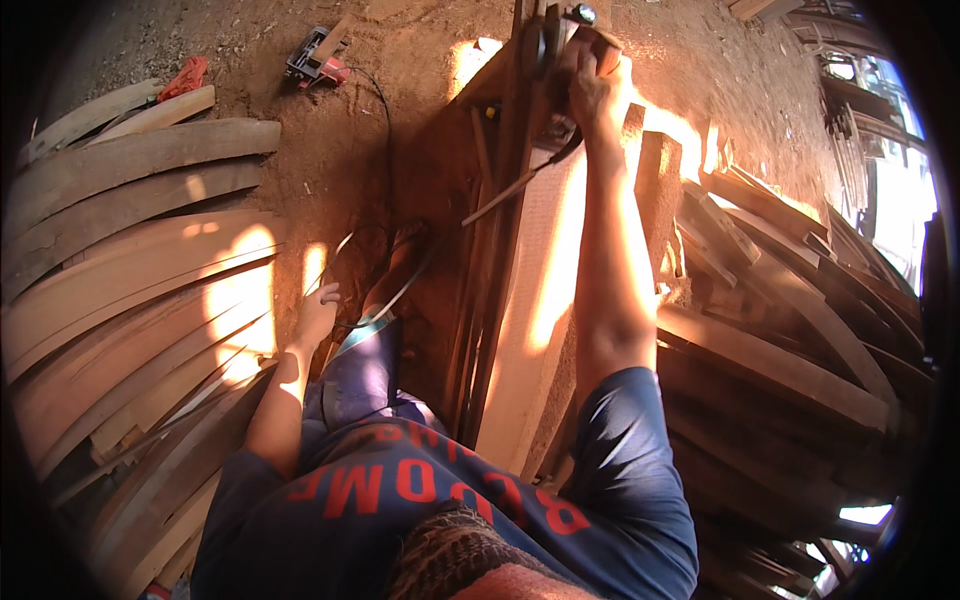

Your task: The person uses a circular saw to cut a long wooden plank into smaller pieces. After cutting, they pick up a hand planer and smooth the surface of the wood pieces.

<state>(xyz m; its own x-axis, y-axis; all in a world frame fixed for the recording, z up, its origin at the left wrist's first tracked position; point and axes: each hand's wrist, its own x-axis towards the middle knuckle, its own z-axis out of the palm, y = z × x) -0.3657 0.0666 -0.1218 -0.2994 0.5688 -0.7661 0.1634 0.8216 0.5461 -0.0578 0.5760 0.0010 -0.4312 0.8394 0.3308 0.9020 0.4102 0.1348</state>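
My right arm point(615, 270) is stretched far forward, and my right hand point(598, 95) is closed round the handle of an electric planer point(560, 75), a dark power tool at the far end of a long pale plank point(530, 300). A power cord point(500, 200) trails back from the tool across the plank's left edge. Down by my left leg, my left hand point(318, 312) has its fingers curled, with a thin cord point(400, 290) looping beside and past it. That cord seems to pass through the fingers, though the grip is small and partly shadowed.
A red and dark circular saw point(318, 65) lies on the dirt floor at the far left, its cord running towards me. Stacked planks point(130, 270) fill the left side. Timber offcuts and beams point(790, 300) are piled at right. An orange-red cloth or bag point(185, 78) rests on boards.
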